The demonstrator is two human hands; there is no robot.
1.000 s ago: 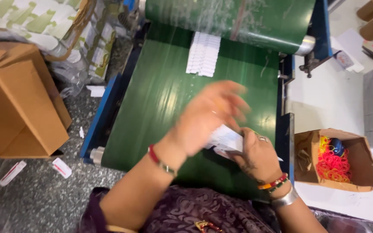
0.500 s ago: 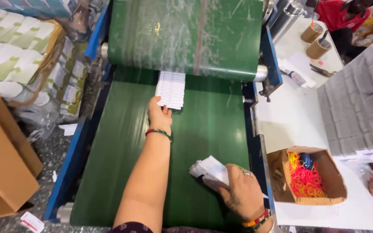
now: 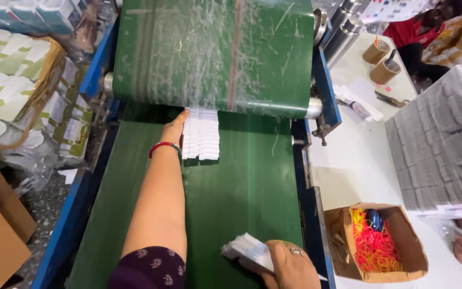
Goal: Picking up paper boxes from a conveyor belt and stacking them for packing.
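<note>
Green conveyor belt [image 3: 241, 192] carries a row of white cards [image 3: 201, 134] half-hidden beneath its roller, the left hand [image 3: 174, 128] flat against their edge, while the right hand [image 3: 290, 265], cut off below, pinches a white card stack [image 3: 247, 251].

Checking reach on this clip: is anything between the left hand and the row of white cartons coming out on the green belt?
Nothing visible. The left hand already rests against the left edge of the white cartons, just below the roller. The right hand holds a separate stack of cartons nearer the person.
</note>
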